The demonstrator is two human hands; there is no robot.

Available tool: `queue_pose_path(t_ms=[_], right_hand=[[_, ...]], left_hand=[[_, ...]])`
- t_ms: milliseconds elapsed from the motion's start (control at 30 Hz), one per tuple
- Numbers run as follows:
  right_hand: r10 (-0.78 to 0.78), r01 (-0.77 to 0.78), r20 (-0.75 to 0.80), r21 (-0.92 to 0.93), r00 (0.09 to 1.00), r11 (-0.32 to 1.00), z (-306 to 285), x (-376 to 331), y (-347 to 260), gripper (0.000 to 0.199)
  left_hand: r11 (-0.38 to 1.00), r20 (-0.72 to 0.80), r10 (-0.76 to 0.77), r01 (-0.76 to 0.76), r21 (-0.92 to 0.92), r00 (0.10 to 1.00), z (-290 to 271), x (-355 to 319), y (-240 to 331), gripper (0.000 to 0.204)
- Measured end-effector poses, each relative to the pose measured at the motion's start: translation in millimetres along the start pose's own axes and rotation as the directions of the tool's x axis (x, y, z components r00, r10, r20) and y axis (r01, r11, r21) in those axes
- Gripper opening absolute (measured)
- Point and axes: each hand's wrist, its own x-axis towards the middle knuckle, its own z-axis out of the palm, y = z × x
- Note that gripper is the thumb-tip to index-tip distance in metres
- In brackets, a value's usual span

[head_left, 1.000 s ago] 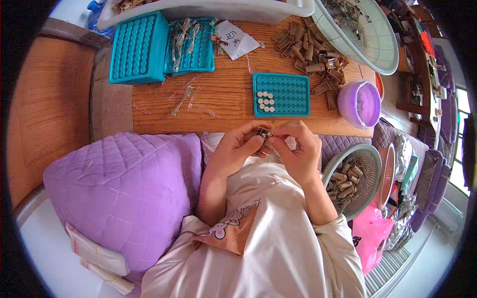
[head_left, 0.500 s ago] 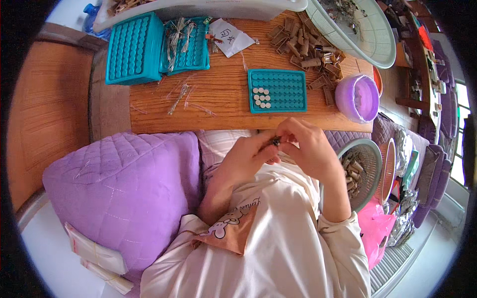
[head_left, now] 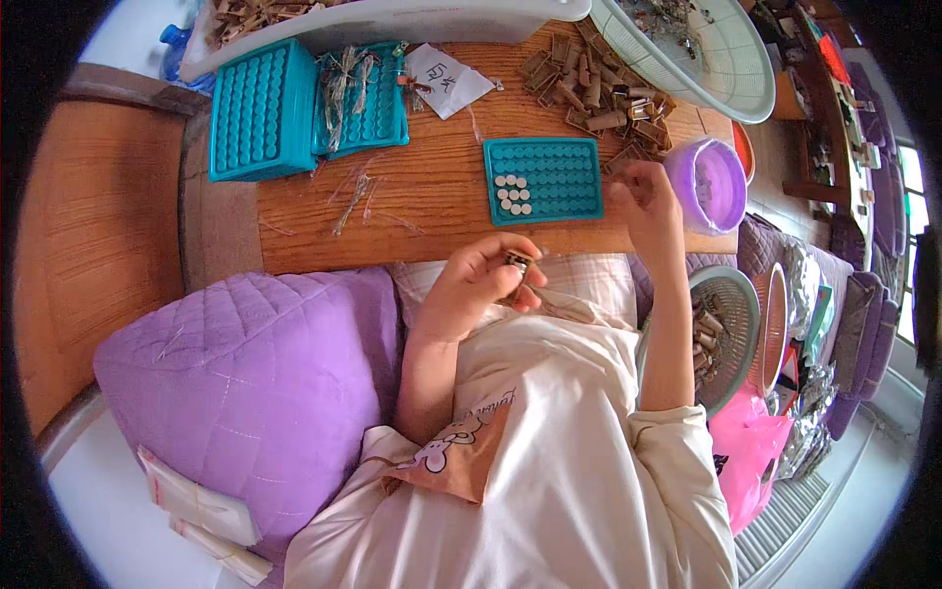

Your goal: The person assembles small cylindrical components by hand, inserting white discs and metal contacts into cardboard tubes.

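My left hand [head_left: 475, 282] is closed above my lap, just off the table's front edge. Between its thumb and fingers is a small brown plastic casing [head_left: 517, 261] with dark and shiny parts inside. To the right, my right hand [head_left: 648, 201] is raised over the table between the teal tray and the purple bowl [head_left: 714, 188]. Its fingers are bent together; whatever they may hold is hidden. The teal dimpled tray [head_left: 559, 177] lies flat, with several round white discs [head_left: 512, 195] grouped at its left side.
Loose brown casings [head_left: 599, 93] are heaped behind the tray, beside a pale green basket [head_left: 677, 74]. Stacked teal trays [head_left: 257, 113] and a tray with bundled wires [head_left: 345, 83] stand at the back left. A grey-green basket [head_left: 736, 339] sits by my right arm.
My hands have come apart. The right moved right and away from me, toward the purple bowl; the left keeps the brown casing, now turned so its inside shows.
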Motion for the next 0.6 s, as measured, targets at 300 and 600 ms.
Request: queue_pose_path(t_ms=[300, 600], right_hand=[[-0.069, -0.081, -0.197, -0.661, 0.978, 0.746, 11, -2, 17, 0.026], [-0.073, -0.029, -0.134, -0.635, 0.988, 0.772, -1, -14, 15, 0.033]], left_hand=[[0.978, -0.07, 0.129, -0.138, -0.155, 0.989, -5, 3, -6, 0.022], [0.979, -0.142, 0.205, -0.204, 0.016, 0.968, 6, 2, -2, 0.031]])
